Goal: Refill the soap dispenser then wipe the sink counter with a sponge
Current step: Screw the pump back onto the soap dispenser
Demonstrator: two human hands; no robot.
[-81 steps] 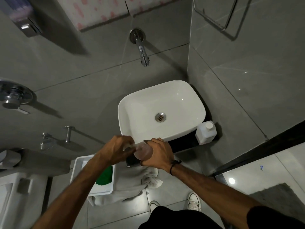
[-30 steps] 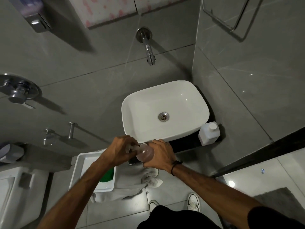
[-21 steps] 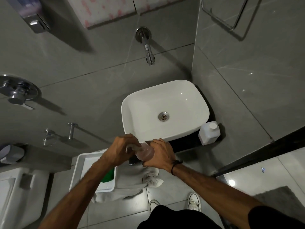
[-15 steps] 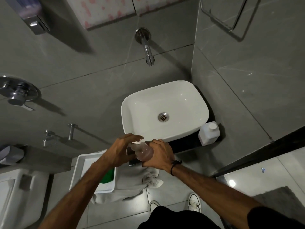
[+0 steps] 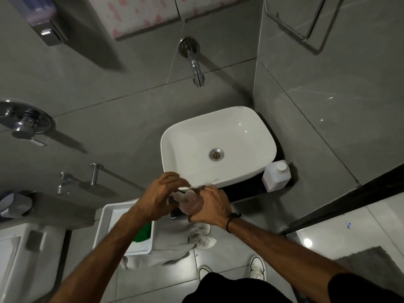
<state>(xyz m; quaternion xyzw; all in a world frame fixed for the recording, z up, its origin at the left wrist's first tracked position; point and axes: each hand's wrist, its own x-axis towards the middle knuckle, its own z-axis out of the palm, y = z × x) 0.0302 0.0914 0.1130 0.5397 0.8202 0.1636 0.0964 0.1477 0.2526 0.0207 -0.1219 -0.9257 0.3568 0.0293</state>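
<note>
Left hand (image 5: 160, 194) lifted, pinching pump top (image 5: 184, 188); right hand (image 5: 211, 206) grips dispenser bottle (image 5: 192, 206) between hands.

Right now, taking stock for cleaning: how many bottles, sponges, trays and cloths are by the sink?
Bottles: 2, the clear dispenser and the white bottle
Sponges: 1, green sponge
Trays: 1, white tray
Cloths: 1, pale cloth
Total: 5
</note>
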